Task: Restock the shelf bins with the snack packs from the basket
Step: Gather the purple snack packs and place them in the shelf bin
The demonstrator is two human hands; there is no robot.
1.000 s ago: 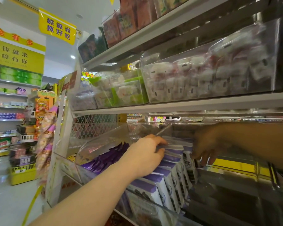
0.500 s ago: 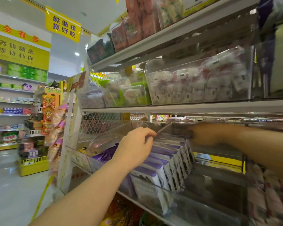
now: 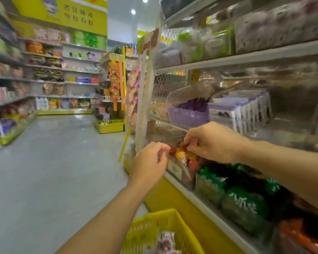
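Note:
My left hand (image 3: 150, 163) and my right hand (image 3: 212, 142) meet at a clear shelf bin (image 3: 184, 179) on a low shelf. Small red and yellow snack packs (image 3: 182, 155) fill this bin. My right hand pinches these packs from above with curled fingers. My left hand's thumb and fingers curl around the bin's clear front edge, though blur hides the exact hold. The yellow basket (image 3: 174, 218) sits below my arms at the bottom edge, with a reddish snack pack (image 3: 166, 241) in it.
One shelf up, a clear bin holds purple and white packs (image 3: 237, 111) beside dark purple ones (image 3: 193, 105). Green packs (image 3: 243, 203) fill the neighbouring low bin on the right. The grey aisle floor (image 3: 53, 162) opens to the left, with more shelves and a yellow crate (image 3: 110, 126) beyond.
Both hands have left the purple and white packs in the upper bin and dropped to the lower bin of red and yellow packs. My view has swung down and left; the basket shows.

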